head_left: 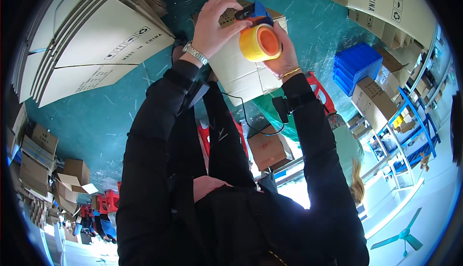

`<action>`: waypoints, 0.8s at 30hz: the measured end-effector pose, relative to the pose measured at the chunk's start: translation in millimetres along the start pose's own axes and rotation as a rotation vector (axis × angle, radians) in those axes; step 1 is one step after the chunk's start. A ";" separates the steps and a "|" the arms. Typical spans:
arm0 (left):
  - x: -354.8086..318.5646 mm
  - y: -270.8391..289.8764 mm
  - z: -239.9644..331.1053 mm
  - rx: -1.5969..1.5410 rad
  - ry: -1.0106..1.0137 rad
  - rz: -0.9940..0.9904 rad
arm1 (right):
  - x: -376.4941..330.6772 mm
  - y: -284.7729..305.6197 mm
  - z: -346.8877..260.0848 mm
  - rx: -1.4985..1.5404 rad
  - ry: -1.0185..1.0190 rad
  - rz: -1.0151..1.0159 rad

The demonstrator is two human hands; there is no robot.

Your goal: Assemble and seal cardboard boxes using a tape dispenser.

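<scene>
Head view: The tape dispenser (261,15), upper centre of the frame, may tip or drop onto the cardboard box (236,75) below it if your right hand (283,56) loosens at the yellow tape roll (250,46). A sudden twist may scrape your left hand (217,24). Your right hand is closed, gripping the dispenser. Your left is half open, thumb and forefinger at the black end; pinch cannot be determined.
</scene>
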State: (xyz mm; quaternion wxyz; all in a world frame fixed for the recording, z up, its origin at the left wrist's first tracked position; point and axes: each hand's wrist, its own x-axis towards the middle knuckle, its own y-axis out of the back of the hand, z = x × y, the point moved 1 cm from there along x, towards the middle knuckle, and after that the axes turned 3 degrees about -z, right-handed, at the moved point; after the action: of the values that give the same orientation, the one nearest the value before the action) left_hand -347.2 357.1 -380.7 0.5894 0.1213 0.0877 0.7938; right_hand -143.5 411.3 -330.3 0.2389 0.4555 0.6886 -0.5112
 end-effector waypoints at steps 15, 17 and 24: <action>59.2 16.8 -48.4 -0.488 0.285 -0.427 | 7.6 24.7 0.9 0.054 -0.040 0.018; 73.1 19.7 -55.2 -0.245 0.211 -0.542 | 8.5 21.9 -3.0 0.141 -0.057 -0.003; 74.7 46.6 -70.4 -0.710 1.071 0.478 | 15.5 34.5 -4.0 0.165 -0.090 -0.001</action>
State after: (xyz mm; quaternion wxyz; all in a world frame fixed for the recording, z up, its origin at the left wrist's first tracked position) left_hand -431.3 415.3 -428.2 0.2775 -0.4726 0.0725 0.8333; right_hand -120.2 423.1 -358.0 0.2311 0.4498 0.6329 -0.5863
